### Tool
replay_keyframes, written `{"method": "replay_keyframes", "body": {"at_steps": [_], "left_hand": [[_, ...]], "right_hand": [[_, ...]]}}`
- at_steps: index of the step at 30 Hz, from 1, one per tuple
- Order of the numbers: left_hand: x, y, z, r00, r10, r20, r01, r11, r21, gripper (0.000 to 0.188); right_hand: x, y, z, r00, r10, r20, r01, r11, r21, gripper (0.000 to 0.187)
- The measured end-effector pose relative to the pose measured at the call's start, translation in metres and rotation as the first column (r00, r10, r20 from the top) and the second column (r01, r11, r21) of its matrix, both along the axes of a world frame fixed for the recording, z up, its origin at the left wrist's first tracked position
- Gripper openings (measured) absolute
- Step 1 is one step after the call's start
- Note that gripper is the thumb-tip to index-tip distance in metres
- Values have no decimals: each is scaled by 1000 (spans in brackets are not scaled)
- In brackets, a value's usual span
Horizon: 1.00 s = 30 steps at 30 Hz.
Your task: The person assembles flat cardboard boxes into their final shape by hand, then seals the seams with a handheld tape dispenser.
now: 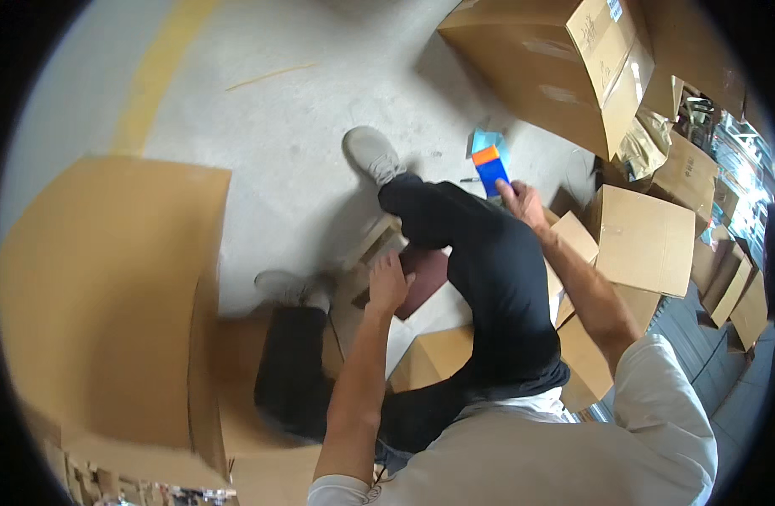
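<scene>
My right hand [522, 203] is closed on a small flat blue packet with an orange end [490, 171], out past my right knee. Beyond it, a light blue sheet or packet [488, 140] lies on the floor, with a small dark thin object [470, 180] close by. Between my legs, my left hand [389, 282] has its thumb and fingers apart. It is at the left edge of a dark red flat piece [425, 282]; whether it presses on it I cannot tell. An open-looking small cardboard box [379, 240] is right beside that hand, partly covered by it.
A large carton [143, 295] stands at the left, another [530, 63] at the far right. Several smaller boxes [646, 240] crowd my right side, with a cardboard box [438, 354] under my thigh. A yellow stripe [160, 76] crosses the grey floor [278, 126].
</scene>
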<state>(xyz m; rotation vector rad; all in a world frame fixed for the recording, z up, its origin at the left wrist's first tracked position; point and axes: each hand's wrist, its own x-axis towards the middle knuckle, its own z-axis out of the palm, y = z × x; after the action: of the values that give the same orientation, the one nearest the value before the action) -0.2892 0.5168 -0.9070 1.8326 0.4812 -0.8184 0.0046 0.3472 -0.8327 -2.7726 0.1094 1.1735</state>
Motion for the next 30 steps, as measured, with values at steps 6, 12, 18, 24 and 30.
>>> {"method": "replay_keyframes", "body": {"at_steps": [6,12,18,24,30], "left_hand": [[-62,-55,-93,942,-297,-158,253,935,-250,35],[-3,-4,-171,888,-426,-173,258,774,-579,47],[4,132,-209,946,101,309,-123,991,53,38],[39,144,-38,736,444,510,-582,801,143,40],[24,63,93,480,618,623,-730,675,-107,34]], "right_hand": [[-82,-77,-95,816,-509,274,468,860,204,48],[-140,-183,-146,948,-203,244,261,937,-232,40],[-170,-189,-184,911,-174,375,212,975,-60,38],[-162,-297,-291,938,-265,225,291,953,-90,29],[-123,-173,-252,863,-78,500,-23,981,192,37]]}}
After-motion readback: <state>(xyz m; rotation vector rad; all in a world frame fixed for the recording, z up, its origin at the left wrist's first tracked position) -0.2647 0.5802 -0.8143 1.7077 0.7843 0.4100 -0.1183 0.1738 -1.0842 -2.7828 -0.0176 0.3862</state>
